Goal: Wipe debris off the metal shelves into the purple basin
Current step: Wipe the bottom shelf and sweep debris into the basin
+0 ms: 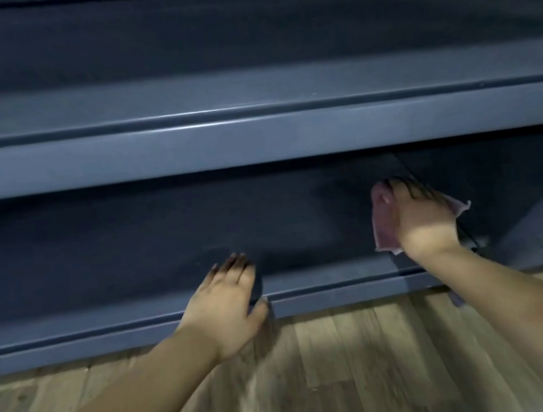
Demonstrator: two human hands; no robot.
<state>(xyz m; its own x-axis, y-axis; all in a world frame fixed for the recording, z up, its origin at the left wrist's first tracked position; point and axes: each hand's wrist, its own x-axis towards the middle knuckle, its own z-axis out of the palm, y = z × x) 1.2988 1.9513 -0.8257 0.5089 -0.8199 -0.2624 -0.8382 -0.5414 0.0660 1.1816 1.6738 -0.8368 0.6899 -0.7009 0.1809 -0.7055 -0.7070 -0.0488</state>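
Low down, right hand (425,216) flat on cloth (384,222)

Left hand (226,307) rests on the lower shelf (343,291) edge; right hand (420,217) presses a cloth (382,222) farther in.

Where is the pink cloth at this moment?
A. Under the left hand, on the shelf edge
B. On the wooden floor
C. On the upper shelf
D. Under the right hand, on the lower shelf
D: the right hand presses the pink cloth flat on the lower shelf.
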